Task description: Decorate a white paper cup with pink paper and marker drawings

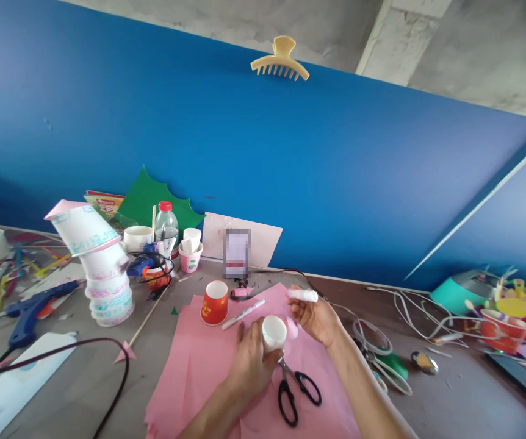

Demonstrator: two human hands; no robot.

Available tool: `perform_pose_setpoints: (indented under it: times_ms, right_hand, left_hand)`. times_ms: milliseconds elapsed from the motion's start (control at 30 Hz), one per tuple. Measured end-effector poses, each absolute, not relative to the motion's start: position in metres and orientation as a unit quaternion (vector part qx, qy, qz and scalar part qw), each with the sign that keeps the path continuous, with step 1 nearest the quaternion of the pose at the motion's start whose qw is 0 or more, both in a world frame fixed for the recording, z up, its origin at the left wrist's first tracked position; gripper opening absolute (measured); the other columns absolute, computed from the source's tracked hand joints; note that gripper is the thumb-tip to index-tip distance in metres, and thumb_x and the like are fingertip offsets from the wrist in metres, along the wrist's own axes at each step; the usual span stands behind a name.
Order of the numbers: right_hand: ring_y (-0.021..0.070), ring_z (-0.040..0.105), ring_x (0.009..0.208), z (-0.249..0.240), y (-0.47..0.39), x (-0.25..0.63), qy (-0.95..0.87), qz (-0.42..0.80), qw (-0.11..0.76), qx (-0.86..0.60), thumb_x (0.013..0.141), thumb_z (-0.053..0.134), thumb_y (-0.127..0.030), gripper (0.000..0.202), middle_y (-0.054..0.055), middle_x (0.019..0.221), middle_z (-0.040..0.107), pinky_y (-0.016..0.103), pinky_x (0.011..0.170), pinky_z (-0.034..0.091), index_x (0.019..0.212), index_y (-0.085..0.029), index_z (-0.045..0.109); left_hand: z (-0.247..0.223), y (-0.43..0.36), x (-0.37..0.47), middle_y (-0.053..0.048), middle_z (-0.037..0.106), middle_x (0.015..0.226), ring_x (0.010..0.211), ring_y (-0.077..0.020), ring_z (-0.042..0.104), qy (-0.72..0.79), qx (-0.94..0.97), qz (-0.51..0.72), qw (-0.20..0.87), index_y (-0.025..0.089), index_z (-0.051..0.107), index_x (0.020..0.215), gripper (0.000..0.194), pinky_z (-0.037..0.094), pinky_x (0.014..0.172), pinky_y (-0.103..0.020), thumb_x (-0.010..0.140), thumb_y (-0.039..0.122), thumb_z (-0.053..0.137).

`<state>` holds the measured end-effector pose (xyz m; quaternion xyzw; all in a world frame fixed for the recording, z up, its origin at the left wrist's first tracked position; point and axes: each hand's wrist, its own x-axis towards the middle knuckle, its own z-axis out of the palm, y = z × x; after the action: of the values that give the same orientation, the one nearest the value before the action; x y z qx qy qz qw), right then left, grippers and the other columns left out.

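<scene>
My left hand (250, 361) is wrapped round a white paper cup (274, 333), its open mouth facing up. In my right hand (314, 317) is a white marker (302, 296), pinched between thumb and fingers, to the right of the cup and a little above it. Black-handled scissors (296, 390) lie on pink paper (199, 372) just below the cup. A red paper cup (214, 303) stands upright on the paper's upper left part, and a slim white pen (243, 314) lies beside it. A small pink piece (290, 327) shows between my hands.
Stacked paper cups (107, 274) lean at the left, near a blue glue gun (34, 311) and a dark cable. A bottle (166, 225) and a pink cup (190, 258) stand behind. White cables (400, 311) lie at right, before a red cup (503, 332).
</scene>
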<state>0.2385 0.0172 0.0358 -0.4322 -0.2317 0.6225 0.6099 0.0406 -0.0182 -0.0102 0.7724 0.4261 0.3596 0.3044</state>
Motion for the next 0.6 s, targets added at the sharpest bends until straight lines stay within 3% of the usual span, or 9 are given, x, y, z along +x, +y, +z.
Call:
perform_pose_setpoints:
  times_ms: [167,333,467,600]
  right_hand:
    - [0.0215,0.076,0.069,0.031,0.020,0.245,-0.190,0.627,0.614,-0.440,0.083,0.041,-0.006,0.029,0.013,0.071,0.077,0.034,0.071,0.058,0.088,-0.012,0.069]
    - [0.0216,0.076,0.077,0.028,0.019,0.239,-0.207,0.613,0.607,-0.462,0.077,0.047,-0.002,0.022,0.013,0.074,0.078,0.034,0.077,0.058,0.078,-0.014,0.066]
    - [0.0191,0.072,0.065,0.027,0.014,0.230,-0.268,0.567,0.599,-0.498,0.078,0.067,-0.021,0.007,0.008,0.070,0.075,0.030,0.066,0.057,0.083,-0.016,0.067]
    - [0.0104,0.051,0.039,0.026,0.014,0.228,-0.352,0.467,0.571,-0.576,0.070,0.075,-0.049,0.039,-0.001,0.056,0.063,0.023,0.041,0.040,0.084,-0.014,0.068]
  left_hand:
    - [-0.004,-0.020,0.039,-0.012,0.067,0.117,0.110,-0.0299,0.061,0.433,0.770,0.340,0.322,0.019,0.052,0.116,0.039,0.022,0.113,-0.063,0.078,0.019,0.054]
    - [-0.002,-0.020,0.039,-0.012,0.067,0.117,0.111,-0.0301,0.061,0.431,0.766,0.340,0.333,0.019,0.051,0.116,0.038,0.019,0.114,-0.063,0.079,0.019,0.053]
    - [-0.005,-0.020,0.040,-0.011,0.068,0.115,0.111,-0.0299,0.060,0.430,0.765,0.344,0.334,0.019,0.051,0.118,0.041,0.018,0.115,-0.063,0.078,0.018,0.054]
    - [-0.002,-0.020,0.040,-0.011,0.067,0.116,0.113,-0.0299,0.059,0.438,0.766,0.328,0.337,0.019,0.051,0.118,0.043,0.018,0.115,-0.061,0.076,0.016,0.055]
